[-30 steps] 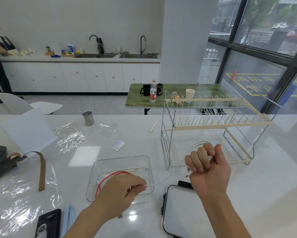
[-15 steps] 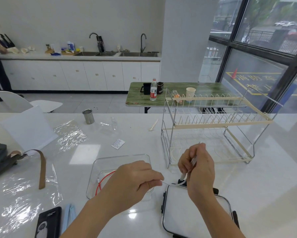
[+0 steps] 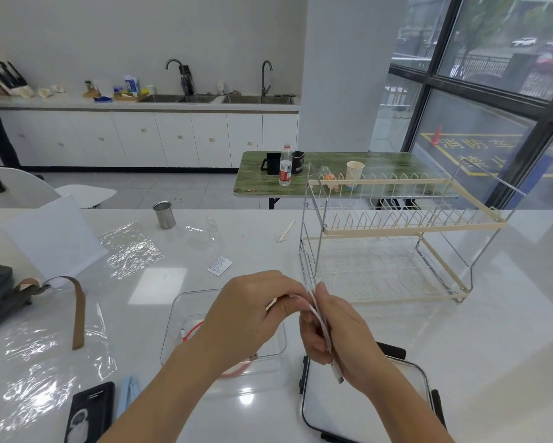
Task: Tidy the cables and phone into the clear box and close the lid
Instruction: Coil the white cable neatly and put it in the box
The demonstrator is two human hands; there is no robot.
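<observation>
my left hand (image 3: 246, 318) and right hand (image 3: 339, 334) both pinch the folded white cable (image 3: 321, 324) above the clear box (image 3: 173, 318).

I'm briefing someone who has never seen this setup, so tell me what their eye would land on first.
First, the two hands, left hand and right hand, meeting low in the middle and gripping a folded white cable above the clear box, which already holds a red cable. Next, the wire dish rack standing to the right on the white table. A black phone lies at the bottom left, and the lid lies below the right hand.
</observation>
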